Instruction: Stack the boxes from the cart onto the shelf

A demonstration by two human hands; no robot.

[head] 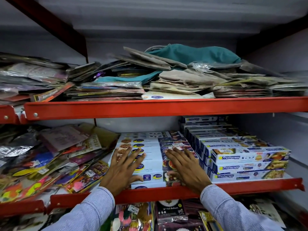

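Observation:
A stack of long white cling-film boxes [150, 144] lies on the middle shelf [158, 191], its red front rail just below them. My left hand [122, 167] rests flat on the left half of the stack, fingers spread, thumb against the front face. My right hand [185, 167] lies flat on the right half, over the dark printed ends, thumb also on the front. Neither hand grips a box. A second stack of blue-and-white Freshwrapp boxes [246, 157] stands directly to the right, stepped up toward the back. The cart is out of view.
Loose party packets [55, 157] crowd the middle shelf to the left of the boxes. The upper shelf [150, 108] carries piles of flat packets and a teal cloth bag [196, 53]. More balloon packets [170, 212] fill the shelf below.

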